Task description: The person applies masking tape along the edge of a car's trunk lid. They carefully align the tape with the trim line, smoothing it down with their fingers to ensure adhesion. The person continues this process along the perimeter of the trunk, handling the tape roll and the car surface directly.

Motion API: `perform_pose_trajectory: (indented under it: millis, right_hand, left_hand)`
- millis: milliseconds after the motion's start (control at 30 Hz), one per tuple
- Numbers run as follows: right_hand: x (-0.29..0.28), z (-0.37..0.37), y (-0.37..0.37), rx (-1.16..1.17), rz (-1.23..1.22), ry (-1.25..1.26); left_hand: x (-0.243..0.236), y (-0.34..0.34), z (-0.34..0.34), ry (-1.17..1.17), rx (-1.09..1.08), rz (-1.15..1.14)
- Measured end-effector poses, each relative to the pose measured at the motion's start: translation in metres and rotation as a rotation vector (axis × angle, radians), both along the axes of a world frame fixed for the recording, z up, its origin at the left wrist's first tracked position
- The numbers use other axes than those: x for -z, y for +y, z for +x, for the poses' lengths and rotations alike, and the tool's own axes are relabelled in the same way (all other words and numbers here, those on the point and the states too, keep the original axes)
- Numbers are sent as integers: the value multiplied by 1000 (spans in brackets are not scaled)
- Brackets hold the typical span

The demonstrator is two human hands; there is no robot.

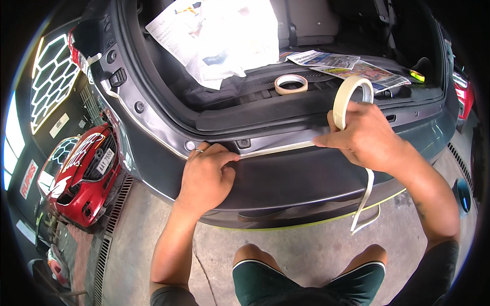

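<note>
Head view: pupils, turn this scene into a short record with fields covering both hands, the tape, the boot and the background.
Left hand: fingers resting at the upper edge of the dark bumper
Right hand: holding a cream tape roll
Pale tape strip: runs along the bumper's upper edge between the hands
Loose strip: hangs below the right hand, its lower part bent
Open boot: holds a second tape roll, newspapers and white sheeting
Background: red car on the left
</note>
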State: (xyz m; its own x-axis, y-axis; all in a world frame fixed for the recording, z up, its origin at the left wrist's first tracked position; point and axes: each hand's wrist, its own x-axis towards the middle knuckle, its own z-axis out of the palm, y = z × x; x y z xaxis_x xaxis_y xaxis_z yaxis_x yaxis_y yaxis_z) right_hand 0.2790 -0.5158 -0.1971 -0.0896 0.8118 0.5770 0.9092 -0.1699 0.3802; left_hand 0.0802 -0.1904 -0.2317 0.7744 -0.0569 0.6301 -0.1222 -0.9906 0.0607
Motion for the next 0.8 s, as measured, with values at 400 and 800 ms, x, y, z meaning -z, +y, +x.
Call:
perform_pose_trajectory:
  millis: [400,800]
  right_hand:
    - [31,16,1,58,-45,-312]
    - [33,19,8,48,-33,-360]
  left_hand:
    - [-5,-6,3,36,-18,-27]
    - [-2,-33,15,26,0,31]
